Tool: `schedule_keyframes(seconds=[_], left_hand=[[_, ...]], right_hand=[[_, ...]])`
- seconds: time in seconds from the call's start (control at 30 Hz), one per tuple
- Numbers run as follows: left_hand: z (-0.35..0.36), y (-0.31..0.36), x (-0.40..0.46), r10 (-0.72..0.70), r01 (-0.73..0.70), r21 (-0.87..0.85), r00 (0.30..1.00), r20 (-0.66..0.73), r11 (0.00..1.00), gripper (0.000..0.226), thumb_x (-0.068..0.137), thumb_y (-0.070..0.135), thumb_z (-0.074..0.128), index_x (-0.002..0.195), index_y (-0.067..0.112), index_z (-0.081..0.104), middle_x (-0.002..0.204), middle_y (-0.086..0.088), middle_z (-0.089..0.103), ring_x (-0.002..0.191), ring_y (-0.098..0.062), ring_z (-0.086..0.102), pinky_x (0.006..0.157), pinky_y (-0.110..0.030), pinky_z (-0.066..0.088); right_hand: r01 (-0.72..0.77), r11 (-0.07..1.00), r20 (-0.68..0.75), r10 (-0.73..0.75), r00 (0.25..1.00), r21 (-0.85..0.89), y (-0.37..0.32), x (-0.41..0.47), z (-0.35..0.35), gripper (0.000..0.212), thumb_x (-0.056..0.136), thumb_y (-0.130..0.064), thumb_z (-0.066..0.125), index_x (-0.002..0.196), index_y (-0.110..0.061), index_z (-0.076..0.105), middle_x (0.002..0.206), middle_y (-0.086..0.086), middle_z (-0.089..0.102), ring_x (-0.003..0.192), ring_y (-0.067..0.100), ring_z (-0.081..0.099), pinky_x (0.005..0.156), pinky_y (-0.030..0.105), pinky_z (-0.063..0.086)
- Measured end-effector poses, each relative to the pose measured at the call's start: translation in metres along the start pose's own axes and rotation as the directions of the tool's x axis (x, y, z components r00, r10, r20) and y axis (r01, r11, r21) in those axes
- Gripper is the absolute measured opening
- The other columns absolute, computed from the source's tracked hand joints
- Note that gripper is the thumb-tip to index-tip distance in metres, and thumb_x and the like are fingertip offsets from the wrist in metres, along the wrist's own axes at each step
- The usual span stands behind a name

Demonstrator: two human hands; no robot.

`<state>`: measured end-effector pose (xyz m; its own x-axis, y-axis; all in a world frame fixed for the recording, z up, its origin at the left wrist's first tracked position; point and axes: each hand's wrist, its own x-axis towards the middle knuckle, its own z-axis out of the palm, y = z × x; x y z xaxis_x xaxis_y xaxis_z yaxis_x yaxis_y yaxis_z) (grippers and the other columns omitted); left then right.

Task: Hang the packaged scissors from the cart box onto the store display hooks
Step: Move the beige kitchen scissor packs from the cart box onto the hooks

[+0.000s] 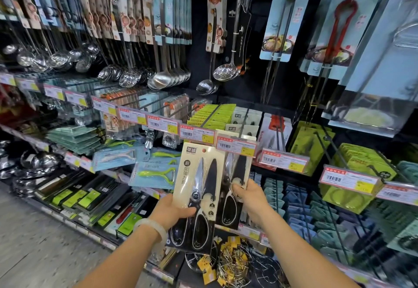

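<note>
My left hand (172,211) grips a pack of black-handled kitchen scissors (199,183) on a cream card, held upright in front of the shelf. My right hand (247,193) holds a second scissors pack (235,174) just behind and to the right, its top tucked under a price tag (235,146) at the end of a display hook (245,118). More cards of the same kind (243,120) hang farther back on that hook. The cart box is out of view.
Ladles and skimmers (162,77) hang above. Green packs (214,115) fill the hook to the left, tongs (278,16) hang at upper right, peelers (156,174) sit lower left. Wire racks with yellow tags (233,262) lie below my hands. Speckled floor (34,242) runs along the left.
</note>
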<state>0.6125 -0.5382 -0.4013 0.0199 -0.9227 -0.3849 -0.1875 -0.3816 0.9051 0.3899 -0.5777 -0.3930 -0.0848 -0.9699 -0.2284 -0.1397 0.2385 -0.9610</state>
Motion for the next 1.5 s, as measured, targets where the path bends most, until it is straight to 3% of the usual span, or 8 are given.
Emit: schedule_keyframes(seconds=[0.1, 0.27, 0.6, 0.8, 0.93, 1.03, 1.2, 1.5], left_hand=[[0.001, 0.001, 0.003, 0.003, -0.004, -0.008, 1.000, -0.004, 1.000, 0.058, 0.070, 0.016, 0.081, 0.120, 0.008, 0.054, 0.111, -0.010, 0.065, 0.106, -0.029, 0.061, 0.101, -0.049, 0.045], [0.001, 0.001, 0.006, 0.005, -0.005, 0.009, 1.000, -0.015, 1.000, 0.058, 0.069, 0.016, 0.082, 0.119, 0.010, 0.053, 0.111, -0.009, 0.064, 0.107, -0.028, 0.059, 0.102, -0.048, 0.044], [0.004, 0.000, 0.011, -0.014, 0.014, 0.007, 1.000, -0.007, 1.000, 0.067, 0.057, 0.026, 0.084, 0.114, 0.009, 0.054, 0.108, -0.012, 0.065, 0.103, -0.030, 0.061, 0.099, -0.050, 0.046], [0.005, 0.000, 0.016, -0.016, 0.016, 0.017, 1.000, -0.004, 1.000, 0.061, 0.060, 0.023, 0.083, 0.113, 0.008, 0.056, 0.107, -0.012, 0.066, 0.103, -0.030, 0.061, 0.099, -0.050, 0.045], [0.003, 0.000, 0.018, -0.013, 0.013, 0.033, 1.000, -0.008, 0.999, 0.083, 0.038, 0.040, 0.085, 0.111, 0.010, 0.056, 0.106, -0.012, 0.067, 0.101, -0.031, 0.063, 0.096, -0.050, 0.048], [0.004, 0.003, 0.015, -0.012, 0.013, 0.078, 1.000, -0.006, 0.997, 0.064, 0.059, 0.024, 0.086, 0.112, 0.008, 0.055, 0.107, -0.011, 0.065, 0.103, -0.030, 0.061, 0.099, -0.050, 0.046], [0.017, -0.002, 0.018, 0.003, -0.005, 0.129, 1.000, 0.015, 0.992, 0.054, 0.070, 0.015, 0.082, 0.115, 0.009, 0.052, 0.110, -0.010, 0.063, 0.105, -0.028, 0.060, 0.099, -0.046, 0.046], [0.059, 0.008, 0.023, 0.123, -0.114, 0.199, 0.992, -0.033, 0.973, 0.050, 0.072, 0.026, 0.080, 0.110, 0.014, 0.050, 0.103, -0.005, 0.063, 0.099, -0.024, 0.061, 0.088, -0.042, 0.051]], right_hand=[[-0.019, 1.000, 0.009, 0.019, 1.000, 0.010, 0.003, 0.000, 0.000, 0.017, 0.093, -0.007, 0.054, 0.108, -0.014, 0.056, 0.107, 0.008, 0.065, 0.101, 0.024, 0.059, 0.091, 0.035, 0.045], [-0.024, 1.000, 0.011, 0.024, 1.000, 0.002, 0.006, -0.002, 0.001, 0.014, 0.092, -0.005, 0.054, 0.090, -0.019, 0.056, 0.087, 0.000, 0.062, 0.083, 0.016, 0.057, 0.066, 0.023, 0.045], [-0.006, 0.999, -0.037, 0.007, 0.999, 0.032, 0.012, -0.001, 0.000, 0.018, 0.092, -0.006, 0.054, 0.107, -0.016, 0.057, 0.104, 0.005, 0.065, 0.101, 0.024, 0.060, 0.095, 0.039, 0.047], [-0.007, 0.999, -0.046, 0.008, 0.999, 0.035, 0.015, 0.005, -0.004, 0.014, 0.093, -0.006, 0.053, 0.094, -0.020, 0.056, 0.092, 0.000, 0.063, 0.088, 0.017, 0.056, 0.073, 0.026, 0.044], [-0.115, 0.985, -0.114, 0.101, 0.988, -0.125, 0.004, 0.015, -0.002, 0.033, 0.096, -0.023, 0.050, 0.124, -0.007, 0.044, 0.122, 0.014, 0.056, 0.109, 0.028, 0.054, 0.087, 0.031, 0.041], [-0.206, 0.955, -0.205, 0.162, 0.965, -0.212, 0.003, 0.013, -0.001, 0.057, 0.095, -0.026, 0.051, 0.141, -0.004, 0.028, 0.138, 0.015, 0.044, 0.124, 0.032, 0.047, 0.099, 0.036, 0.040], [-0.126, 0.992, 0.125, 0.126, 0.984, -0.010, 0.008, -0.014, 0.010, 0.043, 0.086, -0.051, 0.055, 0.118, -0.022, 0.054, 0.125, -0.003, 0.057, 0.117, 0.020, 0.055, 0.103, 0.041, 0.045], [0.187, 0.973, 0.044, -0.182, 0.982, -0.139, 0.001, -0.023, -0.002, 0.026, 0.088, -0.005, 0.060, 0.101, -0.027, 0.052, 0.097, -0.016, 0.062, 0.091, -0.001, 0.060, 0.067, 0.005, 0.048]])
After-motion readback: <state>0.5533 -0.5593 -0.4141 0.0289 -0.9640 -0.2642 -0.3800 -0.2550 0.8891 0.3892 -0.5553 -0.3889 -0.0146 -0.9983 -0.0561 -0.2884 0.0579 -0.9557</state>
